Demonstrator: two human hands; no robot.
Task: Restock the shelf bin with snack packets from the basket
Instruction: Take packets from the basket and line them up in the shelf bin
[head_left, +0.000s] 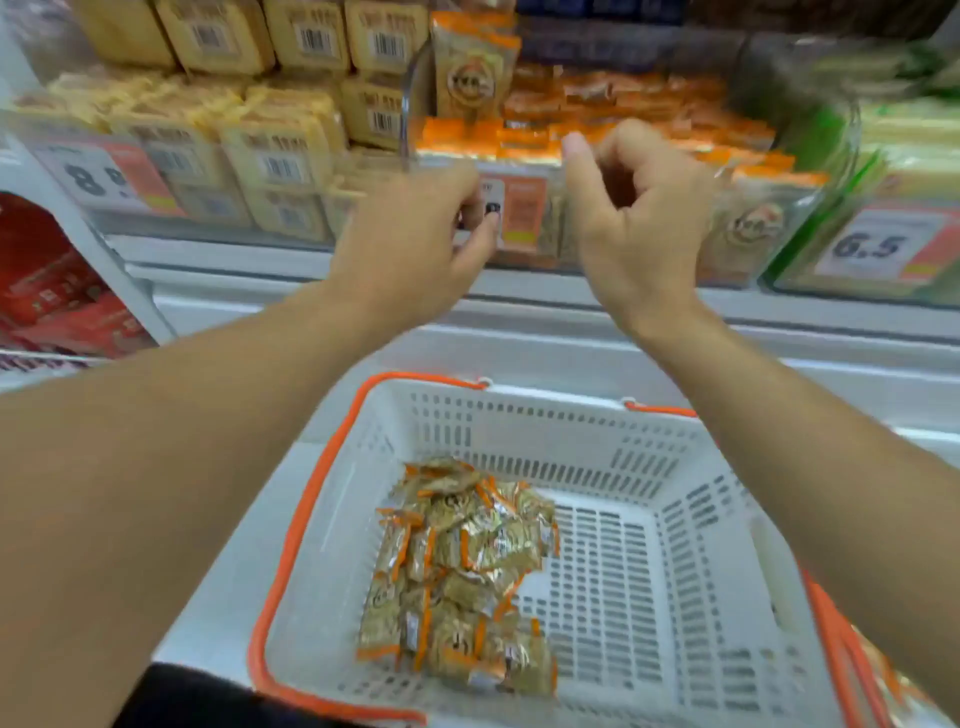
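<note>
Nearest the camera, a white perforated basket (649, 545) with orange handles (296, 519) is seen from above, set in front of the shelving. A loose heap of gold-and-orange snack packets (462, 571) is gathered in its left half, against the left wall, while the slotted floor on the right is left bare. Two bare forearms are stretched forward over the basket towards the shelf. The left hand (410, 244) is raised at the front edge of the clear shelf bin (779, 228), with its fingers curled over towards the bin's front and its thumb pointing at the orange price label (519, 218); whether anything is held cannot be told, as the fingertips are hidden behind the hand. The right hand (639, 208) is held just beside it, at the bin's front rim, with loosely curled fingers and a raised thumb, and nothing is seen in its grasp. Behind the hands, the shelf bin is filled with rows of orange-topped packets (623, 104) of the same kind, one packet (470, 67) being stood upright at the back left. To the left, stacked pale yellow packs (270, 130) with barcodes are ranged in a neighbouring bin, and red packs (47, 291) are seen lower left. To the right, a green-edged bin is marked by a label reading 6.5 (878, 244).
</note>
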